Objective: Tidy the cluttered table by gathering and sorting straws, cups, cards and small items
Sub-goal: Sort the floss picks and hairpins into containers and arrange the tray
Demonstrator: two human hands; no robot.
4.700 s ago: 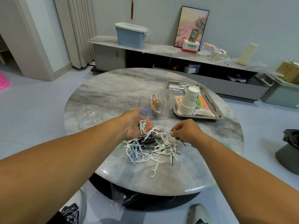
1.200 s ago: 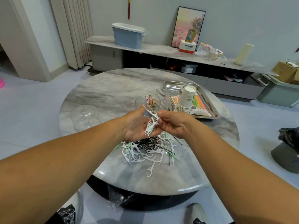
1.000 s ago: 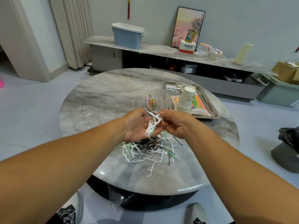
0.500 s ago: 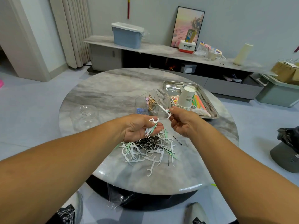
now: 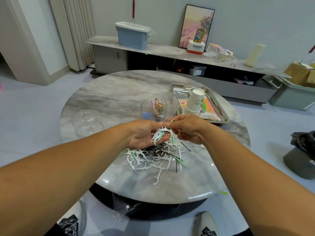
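A heap of white and green floss picks mixed with black hairpins (image 5: pixel 154 156) lies on the round marble table (image 5: pixel 109 99). My left hand (image 5: pixel 144 133) is palm up above the heap and holds a bunch of floss picks (image 5: pixel 159 136). My right hand (image 5: pixel 185 129) meets it from the right and pinches a floss pick at the top of that bunch. Just behind both hands stands a clear divided organizer box (image 5: pixel 159 106) with gold clips inside.
A steel tray (image 5: pixel 221 114) at the right holds a stack of paper cups (image 5: pixel 193 102), coloured straws and packets. A clear dome lid (image 5: pixel 87 119) sits at the table's left. A lone hairpin (image 5: pixel 185 146) lies right of the heap. A dark bin (image 5: pixel 301 157) stands on the floor.
My right hand, which had lifted a single floss pick away to the right, has come back against my left hand and its bunch. The heap has not moved.
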